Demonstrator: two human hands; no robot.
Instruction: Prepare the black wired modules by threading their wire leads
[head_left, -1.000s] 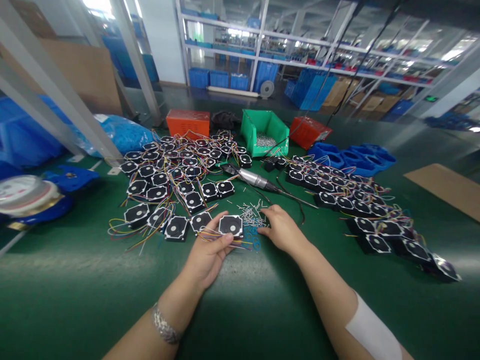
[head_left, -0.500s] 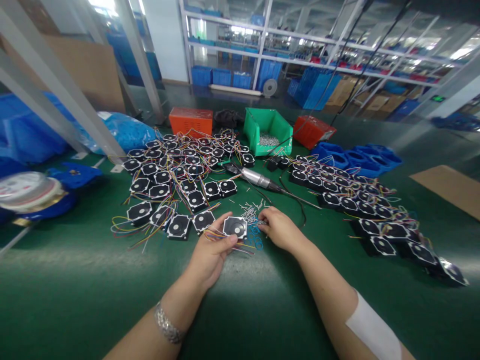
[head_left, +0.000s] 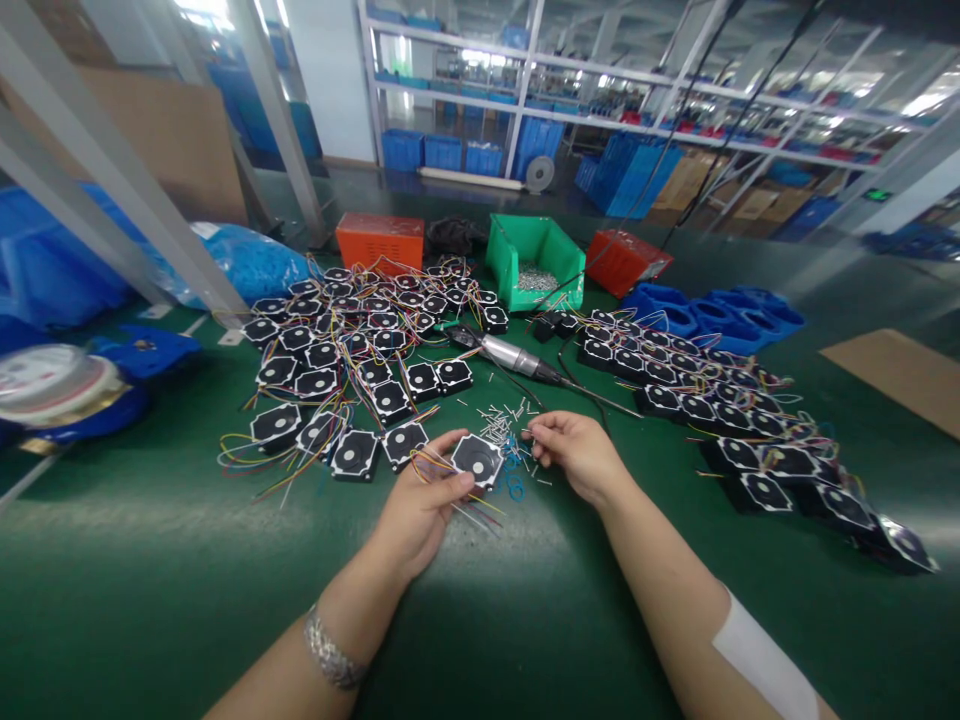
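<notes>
left hand point(head_left: 420, 500): just below centre of the frame, pinched shut on one small black fan module point(head_left: 478, 458), tilted up off the green mat point(head_left: 487, 620), its coloured wires trailing under the fingers

right hand point(head_left: 581, 455): right beside it, fingertips closed on what looks like a tiny screw, too small to tell for sure

screw pile point(head_left: 504, 425): loose on the mat just above both hands

electric screwdriver point(head_left: 514, 357): lying further up, centre

tip: I'd keep the module level and steady so the screw drops straight in

fan piles point(head_left: 360, 340): spread upper left, more on the right

green bin point(head_left: 534, 262): top centre
</notes>
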